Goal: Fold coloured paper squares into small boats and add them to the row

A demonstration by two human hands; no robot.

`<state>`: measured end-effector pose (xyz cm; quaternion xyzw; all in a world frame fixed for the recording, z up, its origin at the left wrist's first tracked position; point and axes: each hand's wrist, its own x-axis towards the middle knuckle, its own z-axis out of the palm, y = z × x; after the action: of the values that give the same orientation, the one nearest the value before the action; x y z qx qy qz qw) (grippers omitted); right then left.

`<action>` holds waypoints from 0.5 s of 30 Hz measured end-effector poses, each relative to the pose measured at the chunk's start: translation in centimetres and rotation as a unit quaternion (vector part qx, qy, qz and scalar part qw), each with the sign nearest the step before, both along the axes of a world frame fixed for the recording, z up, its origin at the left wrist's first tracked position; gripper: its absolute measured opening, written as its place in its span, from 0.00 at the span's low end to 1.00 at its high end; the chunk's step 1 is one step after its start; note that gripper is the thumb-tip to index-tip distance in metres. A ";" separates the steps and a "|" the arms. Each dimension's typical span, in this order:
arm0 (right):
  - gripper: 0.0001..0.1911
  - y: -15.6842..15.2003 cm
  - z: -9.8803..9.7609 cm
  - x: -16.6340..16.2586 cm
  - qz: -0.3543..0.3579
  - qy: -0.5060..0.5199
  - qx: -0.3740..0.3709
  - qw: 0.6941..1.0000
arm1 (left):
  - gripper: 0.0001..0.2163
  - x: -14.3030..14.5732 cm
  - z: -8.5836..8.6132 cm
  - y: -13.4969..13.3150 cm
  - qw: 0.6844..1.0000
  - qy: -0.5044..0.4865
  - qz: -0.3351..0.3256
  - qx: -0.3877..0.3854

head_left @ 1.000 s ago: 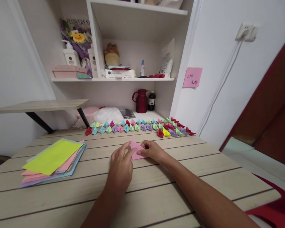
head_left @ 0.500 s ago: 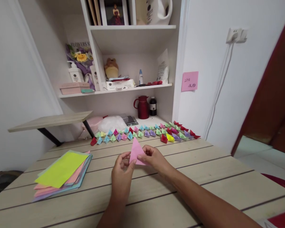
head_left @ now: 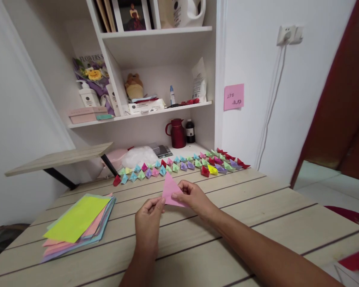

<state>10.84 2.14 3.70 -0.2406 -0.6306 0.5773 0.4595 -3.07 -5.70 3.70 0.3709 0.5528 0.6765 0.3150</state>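
A folded pink paper triangle (head_left: 169, 188) is held up just above the wooden table (head_left: 257, 215), point upward. My right hand (head_left: 193, 196) pinches its right lower edge with thumb and fingers. My left hand (head_left: 148, 219) is closed, its thumb and forefinger meeting at the triangle's lower left corner. Behind the paper, rows of small folded paper boats (head_left: 182, 164) in many colours line the table's far edge.
A stack of coloured paper sheets (head_left: 77, 219) with a yellow sheet on top lies at the left. White shelves (head_left: 143, 111) hold bottles, a box and a red jug (head_left: 177, 132). A raised wooden board (head_left: 60, 157) juts out left. A white wall with a pink note (head_left: 233, 97) stands right.
The pink paper has been lifted off the table, where it lay flat under both hands, and now stands up between the fingers. The camera has tilted upward.
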 end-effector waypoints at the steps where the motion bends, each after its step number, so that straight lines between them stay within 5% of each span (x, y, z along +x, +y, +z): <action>1: 0.24 0.0 0.0 0.0 0.003 0.002 0.002 1.000 | 0.12 0.0 -0.1 0.0 1.000 -0.004 -0.004 0.003; 9: 0.20 -0.3 1.1 1.2 -0.003 0.133 -0.038 0.990 | 0.11 -1.1 -0.6 0.2 0.979 -0.157 -0.132 0.016; 15: 0.20 -1.2 2.0 1.7 0.064 0.140 -0.063 0.986 | 0.12 -1.8 -0.3 0.5 0.959 -0.189 -0.209 0.009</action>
<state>12.57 0.98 5.68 -0.1445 -0.5365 0.6722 0.4893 -4.89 -5.18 3.41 0.3460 0.3876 0.6582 0.5448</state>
